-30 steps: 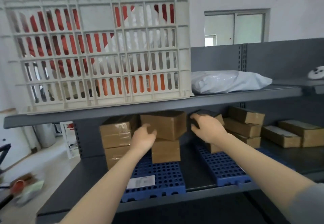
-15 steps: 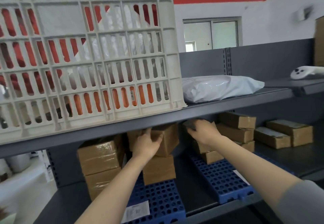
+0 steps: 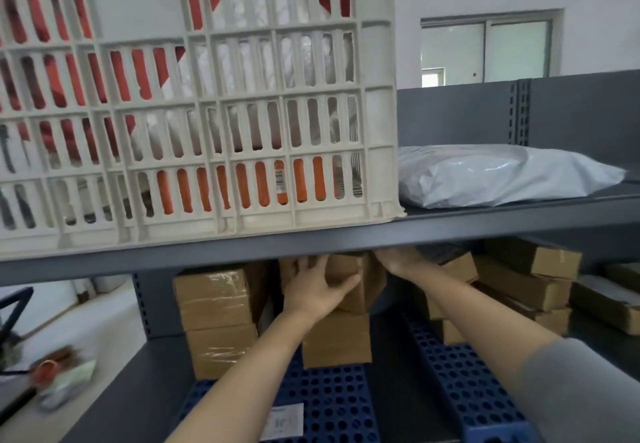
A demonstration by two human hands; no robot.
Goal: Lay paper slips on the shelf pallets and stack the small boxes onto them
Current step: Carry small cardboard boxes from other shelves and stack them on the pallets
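My left hand (image 3: 313,288) presses flat against the front of a small brown box (image 3: 363,283), which sits atop another box (image 3: 337,342) on the left blue pallet (image 3: 332,404). My right hand (image 3: 398,259) grips the same top box from its right side, partly hidden by the upper shelf edge. A white paper slip (image 3: 282,420) lies on the left pallet's front. A second blue pallet (image 3: 464,383) to the right carries more brown boxes (image 3: 453,269).
A large white slotted crate (image 3: 194,103) and a grey plastic mailer bag (image 3: 502,174) rest on the upper shelf. Two taped boxes (image 3: 216,318) stand stacked at the left. Flat cartons (image 3: 526,280) pile at the right of the lower shelf.
The view has moved closer and lower on the shelf. Both hands have stayed on the top box, pushing it further back under the upper shelf.
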